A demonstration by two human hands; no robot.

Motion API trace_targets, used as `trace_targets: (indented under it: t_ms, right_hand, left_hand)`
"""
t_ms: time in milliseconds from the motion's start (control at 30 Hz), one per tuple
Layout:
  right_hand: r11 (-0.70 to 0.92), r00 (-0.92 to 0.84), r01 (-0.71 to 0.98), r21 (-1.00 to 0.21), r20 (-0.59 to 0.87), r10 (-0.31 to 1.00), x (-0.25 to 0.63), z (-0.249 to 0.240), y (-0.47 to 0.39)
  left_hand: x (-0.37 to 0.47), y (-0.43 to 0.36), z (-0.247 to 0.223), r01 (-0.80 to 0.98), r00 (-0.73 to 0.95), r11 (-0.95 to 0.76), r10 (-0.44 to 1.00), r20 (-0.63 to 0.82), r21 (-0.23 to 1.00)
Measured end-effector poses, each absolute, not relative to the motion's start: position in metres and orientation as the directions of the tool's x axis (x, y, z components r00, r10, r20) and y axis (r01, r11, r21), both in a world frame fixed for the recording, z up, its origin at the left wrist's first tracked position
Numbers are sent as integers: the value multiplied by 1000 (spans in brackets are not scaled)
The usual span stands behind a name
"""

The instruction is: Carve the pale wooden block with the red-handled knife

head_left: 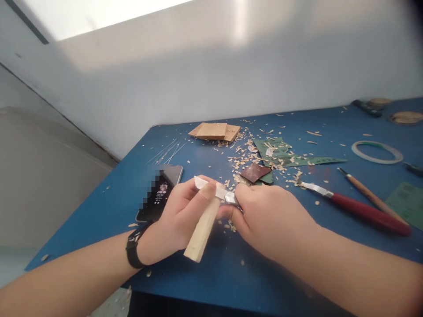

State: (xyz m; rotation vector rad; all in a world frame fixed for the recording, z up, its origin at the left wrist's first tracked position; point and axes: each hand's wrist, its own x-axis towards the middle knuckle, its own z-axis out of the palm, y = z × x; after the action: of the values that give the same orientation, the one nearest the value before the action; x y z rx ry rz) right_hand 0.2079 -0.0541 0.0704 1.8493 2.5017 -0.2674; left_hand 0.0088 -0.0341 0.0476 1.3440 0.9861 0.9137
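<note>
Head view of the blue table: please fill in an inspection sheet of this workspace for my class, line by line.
Surface: blue tabletop, strewn with pale wood shavings.
Job's things: pale, squared wooden stick; dark-handled knife with a flat metal blade, its blade across the stick's upper end.
Clutter: black smartphone; stacked light-brown wooden pieces; torn green sheets; dark brown square sheet; red-handled tool with a metal blade; slim wooden-handled tool; pale flat ring.
Hands: left hand, black wristband on, holds the stick, thumb over the blade; right hand grips the knife.
Cables: nothing seen; thin pale strands behind the phone, material unclear.
Surroundings: greyish-white wall behind the tabletop.
</note>
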Motion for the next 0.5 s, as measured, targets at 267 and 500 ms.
trace_targets:
  t_ms: [267,500]
  right_hand:
    - [270,-283,955,-122,-107,953,207,71,-57]
    - [324,-333,936,-139,-46,942,210,66,-58]
  left_hand:
    - [12,-35,52,57,339,46,939,-63,997]
    - [7,-29,36,-18,507,167,851,-135,986]
